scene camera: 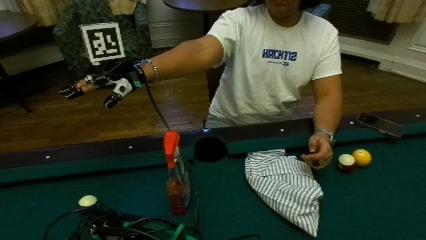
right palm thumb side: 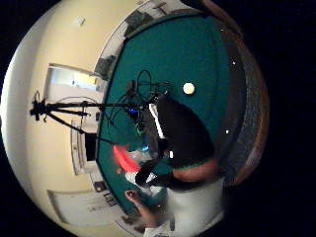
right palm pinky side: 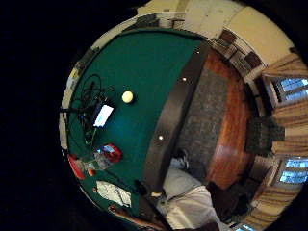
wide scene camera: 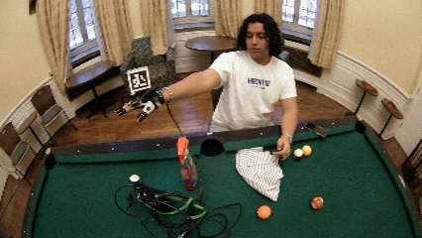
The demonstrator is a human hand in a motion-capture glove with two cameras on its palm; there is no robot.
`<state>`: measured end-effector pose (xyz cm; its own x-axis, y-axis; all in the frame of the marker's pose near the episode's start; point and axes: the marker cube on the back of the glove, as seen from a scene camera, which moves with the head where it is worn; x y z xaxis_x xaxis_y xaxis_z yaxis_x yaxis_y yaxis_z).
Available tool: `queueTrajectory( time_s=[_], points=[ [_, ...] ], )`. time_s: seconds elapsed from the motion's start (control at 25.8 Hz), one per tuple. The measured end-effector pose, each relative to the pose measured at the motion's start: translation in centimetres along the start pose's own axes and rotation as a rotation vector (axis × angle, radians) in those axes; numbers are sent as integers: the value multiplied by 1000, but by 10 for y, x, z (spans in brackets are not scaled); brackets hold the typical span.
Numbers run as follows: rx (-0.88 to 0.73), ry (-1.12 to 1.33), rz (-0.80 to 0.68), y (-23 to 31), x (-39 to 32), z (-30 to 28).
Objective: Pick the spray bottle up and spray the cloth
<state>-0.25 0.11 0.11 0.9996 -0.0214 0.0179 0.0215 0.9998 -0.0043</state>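
Note:
A clear spray bottle (scene camera: 176, 180) with an orange-red head stands upright on the green felt, near the rail and its pocket (scene camera: 210, 148). To its right lies a crumpled striped cloth (scene camera: 287, 186). My gloved right hand (scene camera: 101, 85) is stretched out well off the table, raised over the wooden floor to the left. Its fingers are spread and hold nothing. The bare left hand (scene camera: 318, 152) rests on the felt at the cloth's far corner. In the little finger side palm view the bottle (right palm pinky side: 98, 159) and cloth (right palm pinky side: 113, 192) show small, far from the palm.
Two balls (scene camera: 354, 159) lie just right of the bare hand. A white ball (scene camera: 87, 201) sits beside a tangle of cables (scene camera: 120, 226) at the front left. An orange ball (wide scene camera: 264, 211) and a red ball (wide scene camera: 317, 203) lie further out. A phone (scene camera: 378, 124) rests on the rail.

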Motion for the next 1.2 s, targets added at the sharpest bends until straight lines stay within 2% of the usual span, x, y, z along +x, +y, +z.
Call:
queueTrajectory(
  time_s=[0.39,0.54,0.7,0.89,1.2],
  points=[
    [-5,-98,27,4,-4,-3],
    [-7,-71,-23,4,1,0],
    [-22,-63,16,11,5,9],
    [-10,-56,-101,14,14,29],
    [-29,-86,-178,27,30,67]
  ],
)
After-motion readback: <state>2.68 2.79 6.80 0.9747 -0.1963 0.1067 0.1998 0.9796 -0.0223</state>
